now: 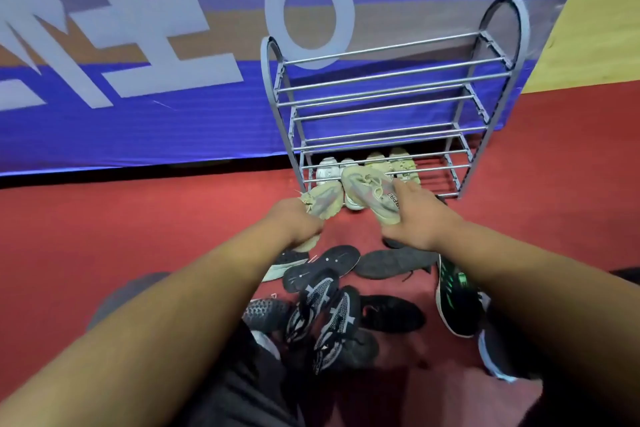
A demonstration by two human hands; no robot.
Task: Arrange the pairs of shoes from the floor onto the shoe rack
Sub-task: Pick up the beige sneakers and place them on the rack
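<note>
Sneakers of one beige pair are in your hands, held above the red floor (pixel 138 236) just in front of the lowest shelf of the shoe rack (pixel 391 78). Your left hand (pixel 298 220) is closed round the near end of the left beige sneaker (pixel 323 199). Your right hand (pixel 420 218) grips the right beige sneaker (pixel 370 191) at its heel end, thumb on top.

The right one lies laces up. Its long axis runs diagonally from your hand up and to the left, toe towards the rack. The left one slants up and to the right, so the two converge at their far ends; I cannot tell which of its ends leads.

By my reckoning you are about a third of the way through. A white pair (pixel 329 170) and a pale yellow pair (pixel 398 163) sit side by side on the lowest shelf, and this is the third pair. The dark pile (pixel 322 315) between your forearms is left on the floor, some shoes sole up, with a black and green shoe (pixel 453 295) beside it. Behind the rack hangs a blue banner (pixel 138 121).
</note>
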